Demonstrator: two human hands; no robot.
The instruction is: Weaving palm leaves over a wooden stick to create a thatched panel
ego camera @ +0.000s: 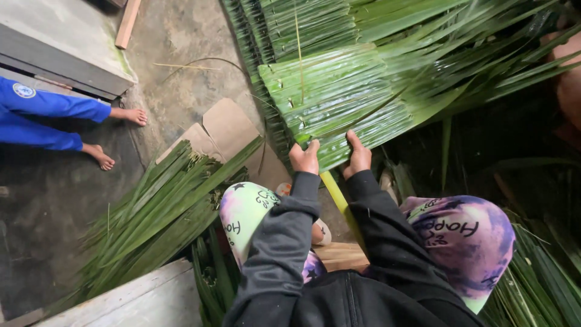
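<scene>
Thatch-weaving yard: palm fronds (339, 91), dirt floor (181, 66)

Bare concrete floor (181, 66) lies open at eleven o'clock of the two hands, with only a thin stray leaf rib (193, 62) across it. At twelve and one o'clock the stitched palm-leaf panel (339, 91) blocks the way. At nine o'clock a heap of loose green leaves (157, 212) and cardboard pieces (224, 130) crowd the ground; another person's bare feet (118, 136) rest beyond them.
</scene>
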